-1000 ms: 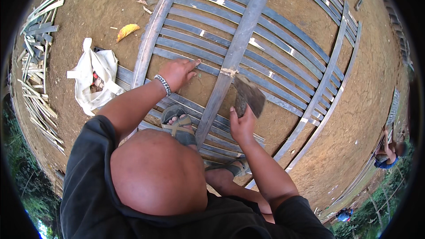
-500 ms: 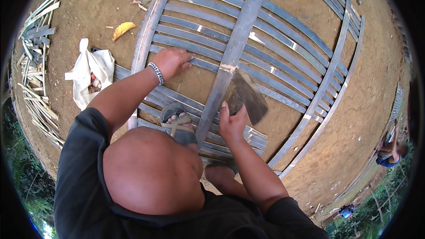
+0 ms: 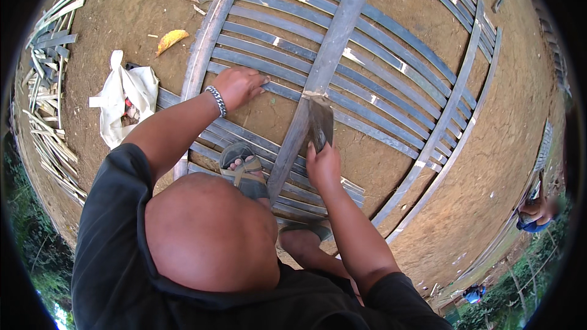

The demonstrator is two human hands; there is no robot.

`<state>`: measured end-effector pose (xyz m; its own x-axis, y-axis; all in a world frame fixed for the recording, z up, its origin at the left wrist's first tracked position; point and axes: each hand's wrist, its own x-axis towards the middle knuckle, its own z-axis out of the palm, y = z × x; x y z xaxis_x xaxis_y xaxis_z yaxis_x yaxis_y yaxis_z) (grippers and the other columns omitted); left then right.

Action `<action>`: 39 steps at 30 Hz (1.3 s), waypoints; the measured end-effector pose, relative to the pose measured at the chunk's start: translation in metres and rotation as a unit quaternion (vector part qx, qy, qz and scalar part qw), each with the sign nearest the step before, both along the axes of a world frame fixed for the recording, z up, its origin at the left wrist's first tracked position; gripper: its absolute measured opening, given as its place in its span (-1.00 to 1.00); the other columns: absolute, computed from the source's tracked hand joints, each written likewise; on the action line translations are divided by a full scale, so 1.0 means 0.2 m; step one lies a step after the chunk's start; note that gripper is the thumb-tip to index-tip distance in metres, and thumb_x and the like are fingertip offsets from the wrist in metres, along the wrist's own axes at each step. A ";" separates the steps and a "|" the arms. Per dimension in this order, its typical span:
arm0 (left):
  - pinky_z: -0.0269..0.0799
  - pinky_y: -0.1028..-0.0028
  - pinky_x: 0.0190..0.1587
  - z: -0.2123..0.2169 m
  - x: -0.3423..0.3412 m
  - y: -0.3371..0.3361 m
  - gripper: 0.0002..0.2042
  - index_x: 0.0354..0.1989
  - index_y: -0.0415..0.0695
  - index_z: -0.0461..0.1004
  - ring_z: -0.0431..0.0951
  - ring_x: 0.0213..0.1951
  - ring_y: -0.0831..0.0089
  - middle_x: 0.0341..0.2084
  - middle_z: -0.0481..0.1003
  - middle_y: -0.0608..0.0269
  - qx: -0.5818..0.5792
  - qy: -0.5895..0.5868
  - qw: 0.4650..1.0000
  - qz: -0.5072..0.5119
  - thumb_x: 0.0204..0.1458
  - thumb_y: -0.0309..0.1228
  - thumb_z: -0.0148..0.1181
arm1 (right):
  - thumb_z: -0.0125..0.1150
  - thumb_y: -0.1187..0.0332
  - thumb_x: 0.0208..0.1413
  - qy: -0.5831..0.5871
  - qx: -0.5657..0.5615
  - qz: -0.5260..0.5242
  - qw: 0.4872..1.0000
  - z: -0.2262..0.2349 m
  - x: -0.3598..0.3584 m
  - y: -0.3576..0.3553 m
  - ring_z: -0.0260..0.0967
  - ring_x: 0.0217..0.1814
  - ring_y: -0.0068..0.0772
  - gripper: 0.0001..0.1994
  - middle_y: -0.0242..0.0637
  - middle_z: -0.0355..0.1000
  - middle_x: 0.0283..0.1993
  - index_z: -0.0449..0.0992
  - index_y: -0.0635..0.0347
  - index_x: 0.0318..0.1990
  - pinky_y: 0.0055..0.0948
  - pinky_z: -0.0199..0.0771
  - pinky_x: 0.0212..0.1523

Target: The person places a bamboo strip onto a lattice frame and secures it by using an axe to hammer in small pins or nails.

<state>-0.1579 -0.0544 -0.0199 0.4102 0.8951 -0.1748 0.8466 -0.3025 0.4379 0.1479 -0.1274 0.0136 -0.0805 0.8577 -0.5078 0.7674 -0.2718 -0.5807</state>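
Note:
A lattice of grey-blue slats (image 3: 287, 90) crossed by wider bars lies on the bare ground. My left hand (image 3: 239, 87), with a bracelet at its wrist, is closed on one slat left of the broad middle bar (image 3: 336, 36). In my right hand (image 3: 324, 166) is a dark, flat, block-like piece, its exact kind unclear. The far end of this dark block (image 3: 321, 121) is at the middle bar's right edge, by a pale worn patch where the slat crosses. My sandalled foot (image 3: 241, 168) rests on the lower slats.
A white bag (image 3: 131, 95) stands left of the lattice, near a yellow leaf (image 3: 172, 41). Loose split strips (image 3: 49, 128) are heaped at the far left. Two long bars (image 3: 455, 110) run along the right. Another person (image 3: 535, 212) is at the far right edge.
My right hand has turned the dark block more upright and brought it leftward against the middle bar. The left hand keeps its place on the slat.

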 end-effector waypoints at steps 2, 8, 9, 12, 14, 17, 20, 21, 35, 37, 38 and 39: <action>0.57 0.19 -0.19 0.00 0.00 0.01 -0.70 0.02 -0.03 0.63 0.63 -0.22 0.14 -0.31 0.61 0.18 -0.009 -0.012 1.000 -0.005 0.11 -0.30 0.34 | 0.23 0.23 0.33 0.025 0.049 -0.022 0.998 -0.05 0.02 0.02 0.54 -0.11 0.28 -0.68 0.16 0.56 -0.19 0.49 0.35 0.01 -0.05 0.51 -0.04; 0.57 0.20 -0.17 -0.04 0.02 0.02 -0.70 0.00 -0.05 0.64 0.64 -0.22 0.14 -0.31 0.61 0.18 0.018 -0.007 1.000 -0.004 0.09 -0.32 0.35 | 0.24 0.26 0.29 0.167 0.180 -0.016 0.969 -0.23 0.20 -0.11 0.51 -0.08 0.36 -0.67 0.18 0.56 -0.06 0.48 0.36 0.03 0.07 0.53 -0.07; 0.57 0.20 -0.17 -0.04 -0.02 -0.02 -0.70 0.00 -0.05 0.64 0.64 -0.21 0.14 -0.31 0.61 0.18 0.008 0.002 1.000 0.004 0.09 -0.32 0.35 | 0.25 0.26 0.29 0.024 0.091 0.045 0.995 -0.06 0.09 -0.01 0.53 -0.12 0.37 -0.70 0.19 0.57 -0.08 0.52 0.36 -0.03 0.08 0.53 -0.09; 0.57 0.20 -0.16 -0.02 -0.02 -0.01 -0.71 0.00 -0.06 0.63 0.64 -0.21 0.14 -0.31 0.61 0.18 0.007 -0.002 1.000 0.002 0.09 -0.32 0.35 | 0.26 0.30 0.27 0.022 0.069 0.010 0.997 0.08 0.04 0.11 0.53 -0.13 0.39 -0.72 0.18 0.58 -0.11 0.53 0.34 -0.02 0.10 0.54 -0.10; 0.58 0.20 -0.16 -0.01 -0.01 -0.01 -0.71 -0.01 -0.06 0.63 0.64 -0.20 0.14 -0.31 0.61 0.17 0.009 -0.006 1.000 0.004 0.09 -0.32 0.35 | 0.25 0.28 0.29 0.093 0.072 -0.013 0.993 0.04 0.12 0.07 0.54 0.07 0.21 -0.64 0.23 0.52 0.04 0.49 0.35 0.11 -0.12 0.49 0.07; 0.57 0.19 -0.16 -0.01 0.02 0.03 -0.71 0.00 -0.06 0.63 0.64 -0.20 0.13 -0.31 0.61 0.17 0.011 -0.012 1.000 -0.006 0.09 -0.31 0.34 | 0.29 0.23 0.28 0.110 0.205 0.058 0.971 -0.23 0.27 -0.09 0.58 -0.09 0.10 -0.62 0.11 0.57 -0.19 0.49 0.36 0.07 -0.14 0.53 0.00; 0.57 0.18 -0.15 -0.02 -0.01 0.00 -0.71 0.00 -0.06 0.63 0.64 -0.18 0.13 -0.29 0.62 0.17 -0.006 0.000 1.000 -0.004 0.11 -0.30 0.33 | 0.26 0.24 0.31 0.029 0.065 0.038 0.997 -0.08 0.06 0.00 0.54 -0.24 -0.01 -0.63 -0.03 0.55 -0.27 0.49 0.39 0.07 -0.18 0.53 -0.09; 0.57 0.18 -0.14 -0.03 -0.03 0.01 -0.71 0.00 -0.05 0.63 0.64 -0.17 0.12 -0.29 0.62 0.17 0.001 0.000 1.000 0.001 0.11 -0.29 0.33 | 0.24 0.25 0.31 0.007 -0.055 -0.003 0.998 0.02 0.03 0.05 0.51 -0.28 -0.09 -0.65 -0.04 0.53 -0.29 0.50 0.39 0.05 -0.21 0.51 -0.14; 0.57 0.16 -0.15 -0.04 -0.02 -0.01 -0.73 -0.03 -0.01 0.65 0.63 -0.20 0.11 -0.32 0.62 0.19 0.000 -0.007 1.000 -0.004 0.11 -0.26 0.34 | 0.22 0.36 0.35 0.230 0.108 -0.201 0.946 0.00 -0.02 -0.16 0.47 -0.36 -0.50 -0.66 -0.27 0.47 -0.33 0.25 0.35 0.09 -0.47 0.49 -0.30; 0.58 0.17 -0.15 -0.03 -0.01 0.00 -0.73 -0.04 -0.02 0.65 0.63 -0.20 0.11 -0.31 0.62 0.19 -0.011 -0.001 1.000 -0.005 0.10 -0.26 0.35 | 0.21 0.38 0.35 0.247 0.072 -0.221 0.941 0.03 -0.05 -0.14 0.46 -0.37 -0.51 -0.68 -0.29 0.45 -0.34 0.25 0.33 0.07 -0.46 0.49 -0.31; 0.58 0.18 -0.15 -0.03 -0.01 0.01 -0.73 -0.04 -0.02 0.65 0.63 -0.20 0.11 -0.31 0.62 0.19 -0.017 0.002 1.000 -0.005 0.10 -0.27 0.35 | 0.19 0.39 0.36 0.243 0.013 -0.226 0.943 0.02 -0.07 -0.10 0.47 -0.36 -0.52 -0.70 -0.29 0.44 -0.34 0.24 0.31 0.07 -0.45 0.50 -0.32; 0.58 0.18 -0.15 -0.03 0.00 0.01 -0.73 -0.04 -0.03 0.65 0.63 -0.19 0.11 -0.30 0.62 0.18 -0.010 0.000 1.000 -0.007 0.10 -0.27 0.35 | 0.18 0.40 0.36 0.239 -0.045 -0.230 0.942 0.02 -0.10 -0.05 0.47 -0.36 -0.52 -0.71 -0.29 0.43 -0.34 0.24 0.29 0.06 -0.44 0.51 -0.32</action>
